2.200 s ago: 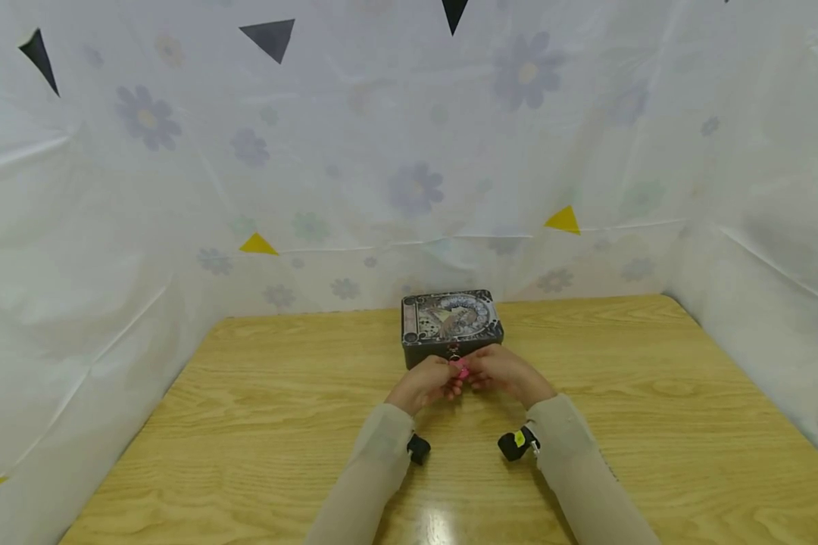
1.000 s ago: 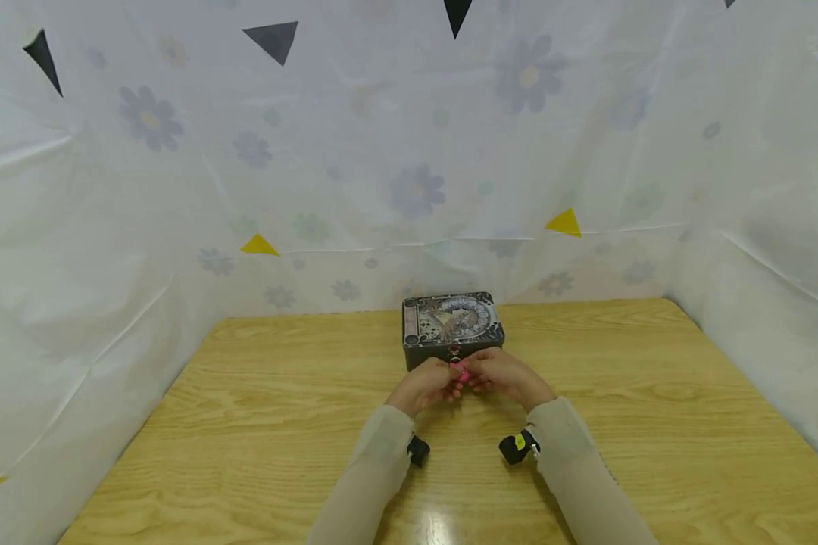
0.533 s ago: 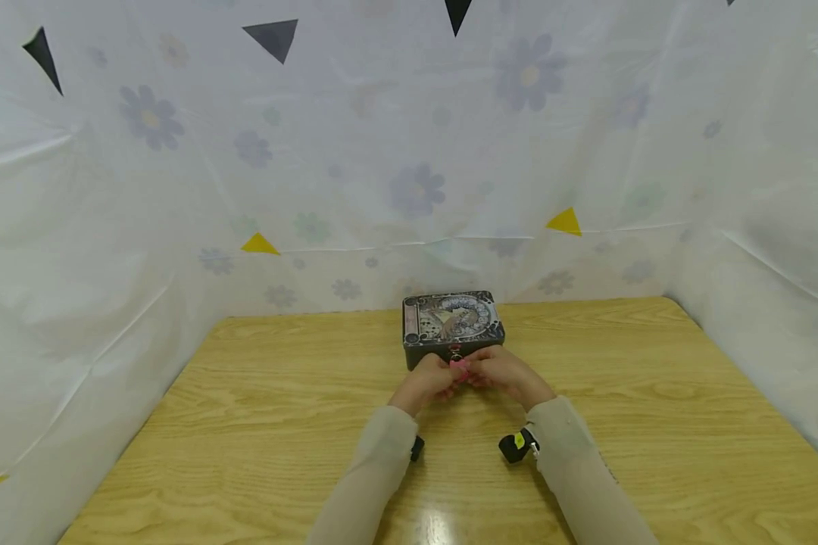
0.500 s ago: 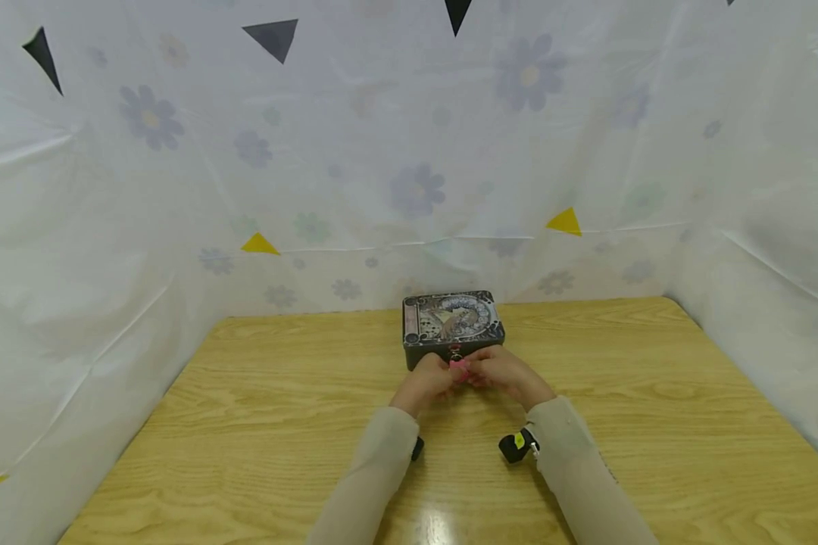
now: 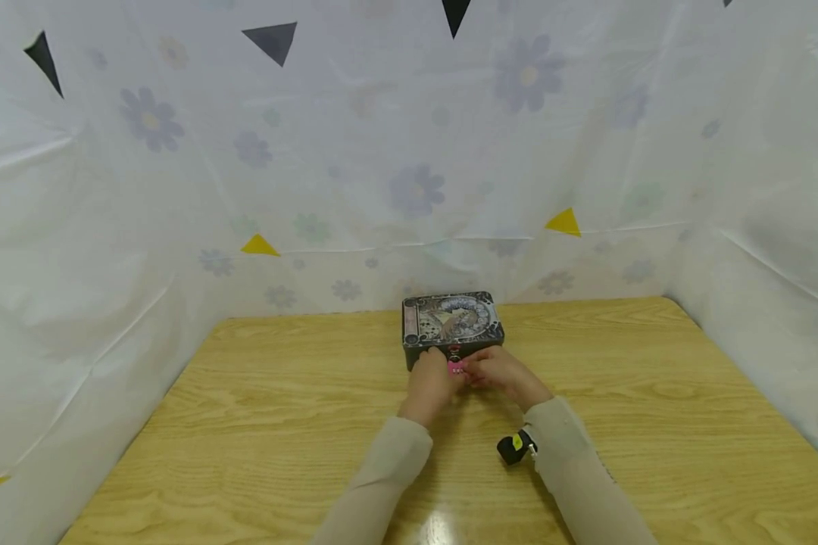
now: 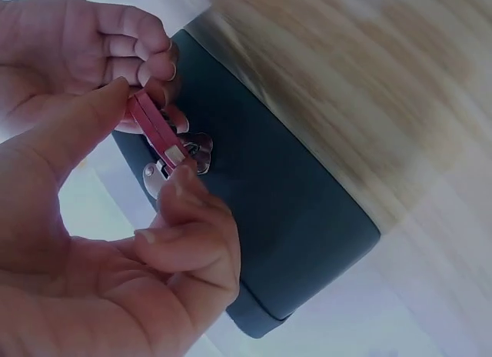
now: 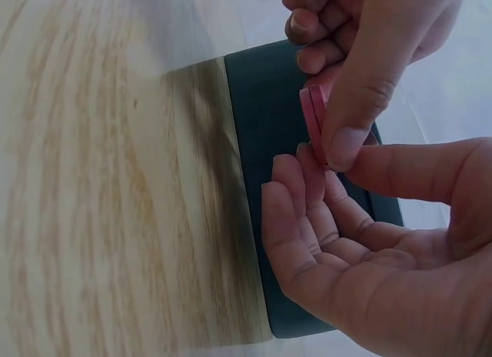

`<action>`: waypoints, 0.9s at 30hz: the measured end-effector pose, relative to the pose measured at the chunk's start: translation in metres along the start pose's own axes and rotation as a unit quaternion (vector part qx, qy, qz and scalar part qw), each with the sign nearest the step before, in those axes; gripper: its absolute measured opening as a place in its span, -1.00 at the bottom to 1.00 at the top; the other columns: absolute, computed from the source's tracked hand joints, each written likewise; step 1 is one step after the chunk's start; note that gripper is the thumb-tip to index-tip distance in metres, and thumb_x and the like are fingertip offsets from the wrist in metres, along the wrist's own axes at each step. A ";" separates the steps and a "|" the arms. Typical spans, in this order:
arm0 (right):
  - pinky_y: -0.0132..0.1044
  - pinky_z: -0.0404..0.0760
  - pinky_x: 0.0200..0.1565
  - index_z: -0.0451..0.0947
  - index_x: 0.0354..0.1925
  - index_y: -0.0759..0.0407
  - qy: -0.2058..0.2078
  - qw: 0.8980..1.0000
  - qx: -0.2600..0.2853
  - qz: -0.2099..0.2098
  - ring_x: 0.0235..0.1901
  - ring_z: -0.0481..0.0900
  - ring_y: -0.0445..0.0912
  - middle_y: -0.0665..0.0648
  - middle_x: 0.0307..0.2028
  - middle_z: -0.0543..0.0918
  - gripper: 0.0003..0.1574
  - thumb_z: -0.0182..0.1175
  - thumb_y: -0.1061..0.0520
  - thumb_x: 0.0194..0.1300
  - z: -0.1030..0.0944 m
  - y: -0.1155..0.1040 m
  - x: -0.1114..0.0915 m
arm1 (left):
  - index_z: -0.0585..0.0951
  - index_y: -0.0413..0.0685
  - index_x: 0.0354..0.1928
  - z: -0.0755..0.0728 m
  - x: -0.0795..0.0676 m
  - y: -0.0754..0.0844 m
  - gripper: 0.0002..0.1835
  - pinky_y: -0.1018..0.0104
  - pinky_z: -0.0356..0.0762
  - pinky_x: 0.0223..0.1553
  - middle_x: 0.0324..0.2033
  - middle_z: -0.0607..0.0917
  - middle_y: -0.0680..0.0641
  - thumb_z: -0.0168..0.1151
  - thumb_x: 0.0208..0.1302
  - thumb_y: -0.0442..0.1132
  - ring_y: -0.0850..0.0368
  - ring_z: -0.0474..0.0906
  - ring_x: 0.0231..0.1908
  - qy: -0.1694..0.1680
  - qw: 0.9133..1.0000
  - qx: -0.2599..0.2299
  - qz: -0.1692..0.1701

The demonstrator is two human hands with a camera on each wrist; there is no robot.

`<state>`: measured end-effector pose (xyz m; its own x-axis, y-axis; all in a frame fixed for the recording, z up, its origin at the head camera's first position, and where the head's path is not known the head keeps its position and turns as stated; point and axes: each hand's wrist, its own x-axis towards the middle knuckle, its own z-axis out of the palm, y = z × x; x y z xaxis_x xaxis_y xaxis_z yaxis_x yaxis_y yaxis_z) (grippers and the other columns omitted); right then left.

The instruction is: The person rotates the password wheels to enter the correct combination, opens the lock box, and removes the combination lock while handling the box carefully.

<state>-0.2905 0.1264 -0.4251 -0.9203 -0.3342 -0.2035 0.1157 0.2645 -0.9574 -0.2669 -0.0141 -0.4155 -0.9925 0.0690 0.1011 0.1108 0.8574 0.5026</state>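
Observation:
A small pink combination padlock (image 5: 457,368) hangs at the front of a dark tin box (image 5: 457,318) with a decorated lid. My left hand (image 5: 431,382) pinches the padlock between thumb and fingers; in the left wrist view, the padlock body (image 6: 156,126) lies edge-on between them. From the other side my right hand (image 5: 501,371) holds it too, its thumb and fingertips at the lower end of the padlock (image 7: 311,115) in the right wrist view. Beside the lock, a metal clasp (image 6: 202,151) shows on the box front. The shackle is mostly hidden.
The box stands near the back edge of a wooden table (image 5: 300,393), its lid down. Behind rises a pale flowered sheet (image 5: 354,189), with more sheeting at both sides. A black wrist camera (image 5: 513,448) sits at the right cuff.
My left hand has turned over and its wrist has shifted right, hiding its wrist camera. The padlock's row of small pale dials now shows. My right hand and the box stay nearly still.

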 end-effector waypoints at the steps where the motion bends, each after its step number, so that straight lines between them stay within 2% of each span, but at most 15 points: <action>1: -0.13 0.62 -0.13 0.43 -0.03 0.68 0.000 1.000 -0.001 -0.001 -0.39 0.56 -0.18 0.09 -0.40 0.62 -0.65 -0.06 0.35 0.37 0.000 0.000 0.000 | 0.50 -0.46 -0.16 0.000 -0.001 0.001 -0.43 -0.02 0.56 -0.17 -0.29 0.58 -0.33 0.47 0.04 -0.08 -0.23 0.58 -0.24 0.009 1.000 0.008 0.001; 6: -0.18 0.63 -0.18 0.43 -0.04 0.67 0.004 1.000 -0.002 0.002 -0.40 0.56 -0.18 0.14 -0.36 0.63 -0.66 -0.05 0.36 0.36 0.003 -0.001 -0.001 | 0.52 -0.41 -0.22 0.003 -0.003 0.001 -0.45 0.00 0.56 -0.19 -0.33 0.60 -0.31 0.49 0.00 -0.04 -0.22 0.59 -0.25 0.030 0.999 0.043 0.001; 10: -0.20 0.64 -0.20 0.44 -0.04 0.64 0.013 1.000 0.002 0.013 -0.40 0.57 -0.17 0.21 -0.32 0.63 -0.67 -0.04 0.36 0.36 0.004 -0.001 -0.002 | 0.53 -0.42 -0.21 0.004 -0.003 0.003 -0.42 0.00 0.57 -0.19 -0.33 0.60 -0.30 0.49 0.00 -0.02 -0.21 0.59 -0.24 0.029 0.998 0.062 -0.009; 14: -0.20 0.65 -0.21 0.46 -0.05 0.62 0.021 1.000 0.001 0.018 -0.42 0.57 -0.18 0.18 -0.34 0.64 -0.68 -0.03 0.35 0.36 0.005 0.000 -0.001 | 0.53 -0.41 -0.19 0.007 -0.002 0.003 -0.42 0.02 0.58 -0.22 -0.33 0.60 -0.27 0.46 0.04 0.01 -0.18 0.59 -0.24 0.024 0.996 0.081 -0.017; 20: -0.22 0.64 -0.23 0.48 -0.07 0.61 0.027 0.999 -0.012 0.019 -0.43 0.57 -0.19 0.14 -0.37 0.65 -0.69 0.00 0.36 0.33 0.005 0.000 -0.001 | 0.52 -0.38 -0.21 0.009 -0.003 0.004 -0.51 0.03 0.58 -0.22 -0.34 0.59 -0.25 0.45 0.03 -0.09 -0.17 0.59 -0.25 0.028 0.997 0.065 -0.022; 27: -0.25 0.64 -0.25 0.48 -0.09 0.61 0.034 0.999 -0.015 0.022 -0.44 0.57 -0.19 0.13 -0.40 0.64 -0.69 0.00 0.35 0.30 0.006 -0.002 -0.001 | 0.50 -0.38 -0.20 0.006 -0.004 0.003 -0.50 0.03 0.56 -0.18 -0.32 0.58 -0.27 0.48 -0.03 -0.13 -0.19 0.58 -0.24 0.052 0.998 0.038 0.001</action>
<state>-0.2878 0.1208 -0.4243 -0.9379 -0.2591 -0.2307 0.1473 0.3046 -0.9410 -0.2627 -0.0085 -0.4193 -0.9810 0.0212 0.1930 0.1050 0.8940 0.4357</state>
